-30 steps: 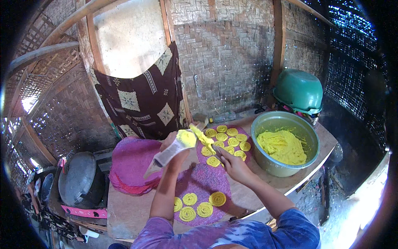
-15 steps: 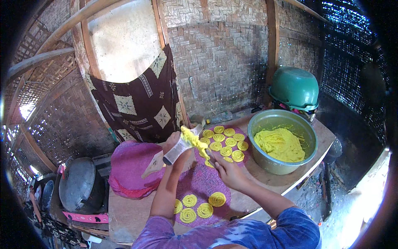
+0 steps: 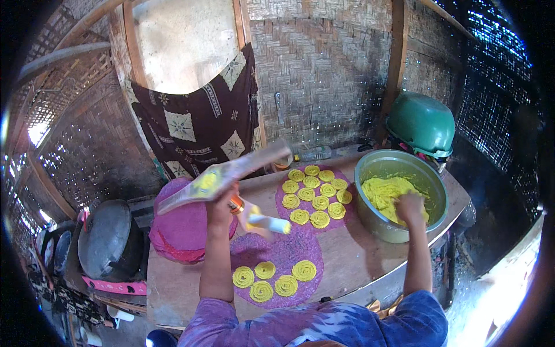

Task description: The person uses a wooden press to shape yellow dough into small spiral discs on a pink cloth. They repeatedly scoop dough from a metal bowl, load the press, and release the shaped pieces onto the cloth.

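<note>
My left hand point(image 3: 221, 209) is closed around a wooden dough press point(image 3: 254, 161), raised over the table. Its long board lies tilted, with yellow dough point(image 3: 206, 182) in its middle hole. A pale, blurred plunger point(image 3: 269, 224), tipped with yellow, hangs beside that hand. My right hand point(image 3: 409, 207) is down in a big metal basin point(image 3: 374, 228), its curled fingers pressed into yellow dough point(image 3: 381, 191); the fingertips are hidden. Below the press, several yellow dough spirals point(image 3: 286, 285) lie on a purple round mat point(image 3: 289, 248). Another purple mat point(image 3: 306, 211) behind it carries many more spirals.
Purple mats point(image 3: 179, 231) are stacked at the table's left. A green tub point(image 3: 421, 122) sits upside down behind the basin, and a clear bottle point(image 3: 314, 154) lies by the woven wall. A dark lidded pot point(image 3: 105, 238) stands left of the table point(image 3: 179, 295).
My right hand has left the press and gone rightward into the basin's dough. My left hand has turned the press, so its board now slants across. The spirals stay put.
</note>
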Tool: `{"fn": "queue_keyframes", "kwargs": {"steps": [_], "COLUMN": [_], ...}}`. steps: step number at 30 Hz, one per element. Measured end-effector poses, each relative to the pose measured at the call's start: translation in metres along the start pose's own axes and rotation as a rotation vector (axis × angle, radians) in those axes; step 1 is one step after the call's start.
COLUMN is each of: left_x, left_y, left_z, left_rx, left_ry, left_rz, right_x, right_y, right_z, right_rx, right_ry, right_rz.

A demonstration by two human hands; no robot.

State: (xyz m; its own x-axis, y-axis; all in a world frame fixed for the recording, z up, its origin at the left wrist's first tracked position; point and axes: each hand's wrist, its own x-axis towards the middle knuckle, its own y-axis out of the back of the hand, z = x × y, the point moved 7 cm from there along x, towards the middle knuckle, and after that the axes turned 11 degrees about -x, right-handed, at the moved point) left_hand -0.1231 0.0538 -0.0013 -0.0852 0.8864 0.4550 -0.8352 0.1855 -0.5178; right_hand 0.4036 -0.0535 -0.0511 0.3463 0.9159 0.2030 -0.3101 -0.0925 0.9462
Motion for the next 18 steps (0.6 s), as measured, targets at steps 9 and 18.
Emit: {"fn": "queue_keyframes", "kwargs": {"steps": [9,18], "left_x": [-0.044,-0.102], "left_y": [-0.084,-0.034], "left_z": [-0.064,-0.045], "left_rx": [-0.934,1.098], "left_ry": [0.539,0.32], "left_rz": [-0.041,-0.488], "right_x": [-0.16,-0.101], "right_y": [0.072,0.126], "right_z": [-0.27,-0.186], "right_rx": [2.608,1.723], "right_ry": [0.578,0.626], "right_rz": [-1.73,-0.14]}}
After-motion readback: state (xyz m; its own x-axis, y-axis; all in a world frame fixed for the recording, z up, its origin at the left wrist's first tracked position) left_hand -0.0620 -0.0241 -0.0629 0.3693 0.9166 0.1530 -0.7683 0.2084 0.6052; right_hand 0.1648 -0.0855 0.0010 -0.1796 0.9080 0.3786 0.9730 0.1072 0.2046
